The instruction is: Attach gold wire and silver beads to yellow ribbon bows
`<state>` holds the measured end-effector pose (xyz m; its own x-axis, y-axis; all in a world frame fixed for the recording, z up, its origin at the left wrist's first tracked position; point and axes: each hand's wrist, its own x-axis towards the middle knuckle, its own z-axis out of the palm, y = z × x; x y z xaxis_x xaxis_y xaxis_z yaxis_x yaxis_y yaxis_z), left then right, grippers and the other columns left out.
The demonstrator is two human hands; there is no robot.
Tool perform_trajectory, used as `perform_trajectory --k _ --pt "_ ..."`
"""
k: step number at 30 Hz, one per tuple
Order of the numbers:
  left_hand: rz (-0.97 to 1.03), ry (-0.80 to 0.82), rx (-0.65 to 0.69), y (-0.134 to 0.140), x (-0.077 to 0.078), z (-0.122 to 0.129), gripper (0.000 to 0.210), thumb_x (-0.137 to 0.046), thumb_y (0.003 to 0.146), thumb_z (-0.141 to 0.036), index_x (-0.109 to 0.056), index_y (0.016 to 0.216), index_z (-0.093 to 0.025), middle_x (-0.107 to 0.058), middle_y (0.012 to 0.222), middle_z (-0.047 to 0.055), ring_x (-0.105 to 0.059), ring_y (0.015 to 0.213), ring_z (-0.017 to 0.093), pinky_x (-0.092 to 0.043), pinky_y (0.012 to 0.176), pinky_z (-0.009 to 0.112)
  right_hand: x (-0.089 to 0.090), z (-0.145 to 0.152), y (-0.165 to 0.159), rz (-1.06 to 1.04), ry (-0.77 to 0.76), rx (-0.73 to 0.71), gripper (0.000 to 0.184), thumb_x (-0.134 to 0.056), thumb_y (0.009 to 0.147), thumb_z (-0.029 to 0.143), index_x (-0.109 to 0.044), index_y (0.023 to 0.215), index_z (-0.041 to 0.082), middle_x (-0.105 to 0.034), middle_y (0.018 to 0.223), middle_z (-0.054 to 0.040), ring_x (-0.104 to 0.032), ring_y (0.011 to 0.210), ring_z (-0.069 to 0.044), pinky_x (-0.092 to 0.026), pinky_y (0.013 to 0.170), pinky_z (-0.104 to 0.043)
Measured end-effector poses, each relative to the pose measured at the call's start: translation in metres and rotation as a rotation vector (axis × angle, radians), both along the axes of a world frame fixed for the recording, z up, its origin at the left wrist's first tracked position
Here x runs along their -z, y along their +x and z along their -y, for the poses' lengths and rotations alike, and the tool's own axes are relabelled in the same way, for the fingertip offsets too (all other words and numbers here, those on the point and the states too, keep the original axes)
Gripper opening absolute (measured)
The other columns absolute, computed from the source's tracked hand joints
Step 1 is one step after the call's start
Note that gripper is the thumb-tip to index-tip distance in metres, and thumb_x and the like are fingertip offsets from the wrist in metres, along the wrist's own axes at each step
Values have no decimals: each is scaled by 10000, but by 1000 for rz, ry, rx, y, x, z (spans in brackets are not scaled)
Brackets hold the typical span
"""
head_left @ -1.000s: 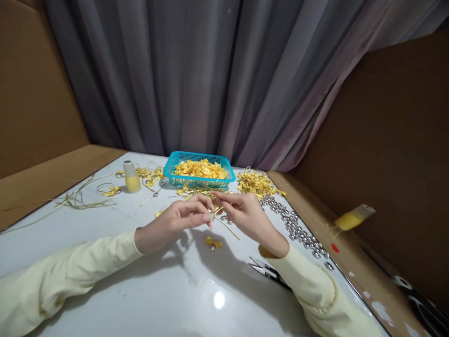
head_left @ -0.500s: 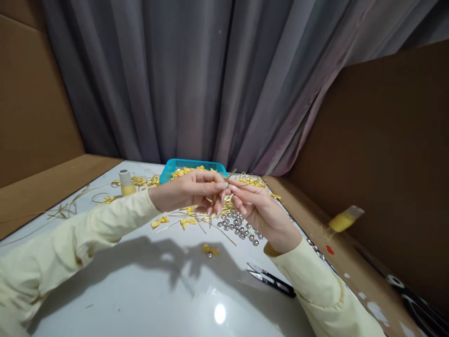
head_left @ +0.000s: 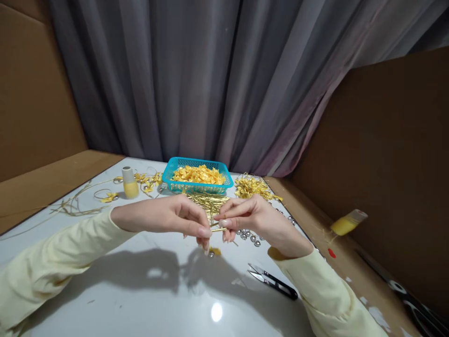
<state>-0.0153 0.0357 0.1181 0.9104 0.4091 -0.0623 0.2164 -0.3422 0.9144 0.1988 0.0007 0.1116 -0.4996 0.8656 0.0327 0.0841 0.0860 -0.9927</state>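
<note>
left hand [head_left: 175, 217] and right hand [head_left: 257, 220] sank to center frame, both pinching a gold strand [head_left: 219, 230]; light, even tension likely served best

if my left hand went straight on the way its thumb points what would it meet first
Along the gold strip it pinches, the left hand would probably meet the right hand's fingertips first; depth is hard to judge from this view.

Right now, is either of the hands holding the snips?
No: the snips lie on the table, while the left hand and right hand hold a gold strand.
</note>
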Motion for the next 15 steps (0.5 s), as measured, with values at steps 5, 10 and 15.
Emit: perform_trajectory --k 5,10,15 --pt "-2 -41 -28 -3 -1 1 184 -549 867 -303 -700 820 -209 -711 794 18 -615 747 146 -441 644 225 5 6 -6 147 194 -20 132 -670 785 281 -762 793 187 -609 745 -21 -626 509 -74 -549 500 -197" --pt "7 -118 -78 -3 0 -1 180 -598 834 -339 -690 769 -199 -680 660 1 -604 660 134 -439 611 218 3 13 -5 288 373 -152 214 -562 859 137 -758 784 180 -625 731 -23 -641 609 -85 -562 681 -240" --pt "-24 -134 -61 -4 -1 -1 170 -604 827 -334 -695 758 -208 -681 695 5 -597 668 131 -456 644 222 5 15 -7 252 365 -63 197 -573 827 99 -756 807 168 -633 736 -29 -657 563 -98 -569 584 -221"
